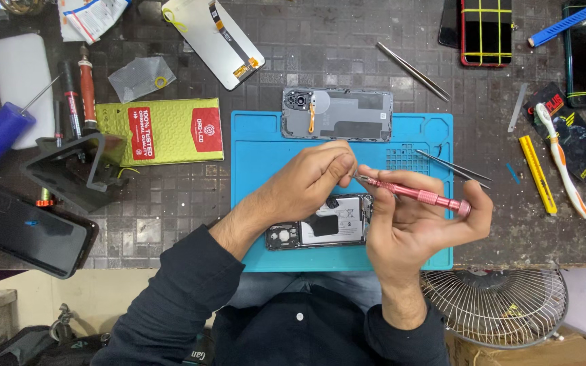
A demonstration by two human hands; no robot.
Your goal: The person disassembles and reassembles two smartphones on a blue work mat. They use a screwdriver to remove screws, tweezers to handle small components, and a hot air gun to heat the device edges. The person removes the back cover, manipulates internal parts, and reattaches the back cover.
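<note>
Pink precision screwdriver (pixel 415 194) lies gripped across right hand (pixel 408 224); left hand (pixel 313 179) fingertips pinch its tip, opened phone (pixel 320 230) just below the fingers.

I see a matt blue rubbery mat (pixel 266 146), a pink metal screwdriver (pixel 415 194) with dull sheen, and steel tweezers (pixel 413 71) gleaming.

Both forearms are being held raised, angled inward from dark sleeves. Left hand (pixel 313 179) is being kept pinched, thumb against fingers (pixel 342 163). Right hand (pixel 412 217) is being held curled, palm up, fingertips nearly touching the left.
</note>
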